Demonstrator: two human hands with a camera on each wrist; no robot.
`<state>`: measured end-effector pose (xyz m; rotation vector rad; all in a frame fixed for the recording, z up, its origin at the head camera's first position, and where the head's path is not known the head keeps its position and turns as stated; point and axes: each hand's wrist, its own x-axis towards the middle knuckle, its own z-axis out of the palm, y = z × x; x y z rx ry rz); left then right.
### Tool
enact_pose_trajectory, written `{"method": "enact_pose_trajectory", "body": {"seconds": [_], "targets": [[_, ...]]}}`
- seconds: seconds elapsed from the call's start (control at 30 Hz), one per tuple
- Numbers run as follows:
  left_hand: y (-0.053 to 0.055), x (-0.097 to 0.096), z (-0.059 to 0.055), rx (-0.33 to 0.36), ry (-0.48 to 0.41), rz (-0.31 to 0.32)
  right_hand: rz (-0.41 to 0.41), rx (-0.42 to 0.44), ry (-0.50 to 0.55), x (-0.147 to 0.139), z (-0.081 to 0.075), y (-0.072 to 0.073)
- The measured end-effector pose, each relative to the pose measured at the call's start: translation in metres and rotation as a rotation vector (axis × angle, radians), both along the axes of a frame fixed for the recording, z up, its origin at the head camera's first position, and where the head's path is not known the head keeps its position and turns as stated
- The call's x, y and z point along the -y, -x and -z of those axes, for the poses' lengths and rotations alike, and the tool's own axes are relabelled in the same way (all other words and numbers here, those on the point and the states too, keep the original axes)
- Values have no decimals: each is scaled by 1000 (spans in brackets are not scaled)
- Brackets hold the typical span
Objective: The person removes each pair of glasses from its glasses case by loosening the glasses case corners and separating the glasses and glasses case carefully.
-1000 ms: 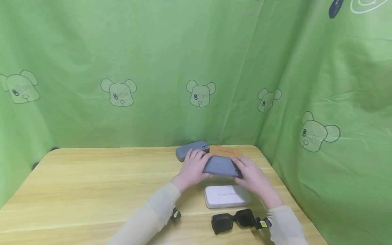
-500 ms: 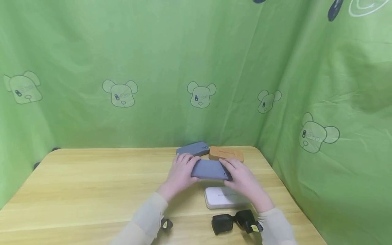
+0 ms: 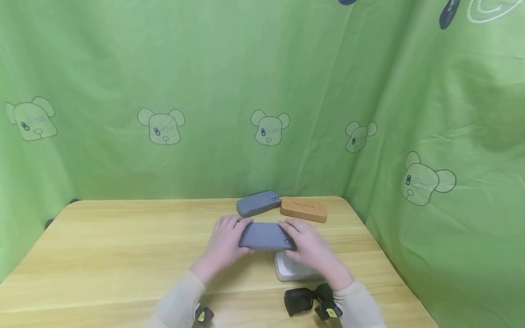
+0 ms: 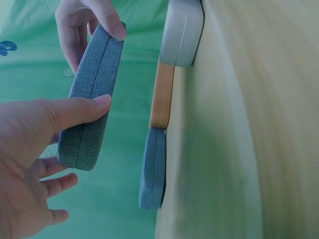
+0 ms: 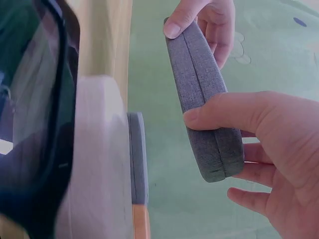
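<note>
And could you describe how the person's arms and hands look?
The left hand and right hand wear no gloves. The left sleeve and right sleeve are pale off-white, reaching near the wrists. Near them show a left wrist device and right wrist device, both black with a yellow mark.

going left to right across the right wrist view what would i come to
Black sunglasses → white case → far grey case → held grey case → right hand
</note>
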<state>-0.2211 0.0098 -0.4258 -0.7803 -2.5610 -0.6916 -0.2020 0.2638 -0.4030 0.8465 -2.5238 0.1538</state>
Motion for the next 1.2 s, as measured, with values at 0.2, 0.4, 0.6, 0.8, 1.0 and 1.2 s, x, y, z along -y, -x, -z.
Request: {"method": "enact_pose_trajectory", "body": {"seconds": [0.2, 0.4, 0.6, 0.8, 1.0, 1.2], "targets": [[-6, 14, 5, 39, -7, -18, -2, 50, 7, 13, 3, -3], [-17, 27, 8, 58, -35, -8, -21, 70, -8, 22, 6, -11], [-25, 37, 16, 103, -37, -12, -42, 117, -46, 30, 8, -15], [-30, 43, 22, 147, -27, -19, -49, 161, -75, 37, 14, -16], [-32, 45, 19, 192, -5, -16, -46, 176, -102, 41, 21, -17], [-34, 47, 17, 253, 24, -19, -48, 230, -130, 45, 26, -18]]}}
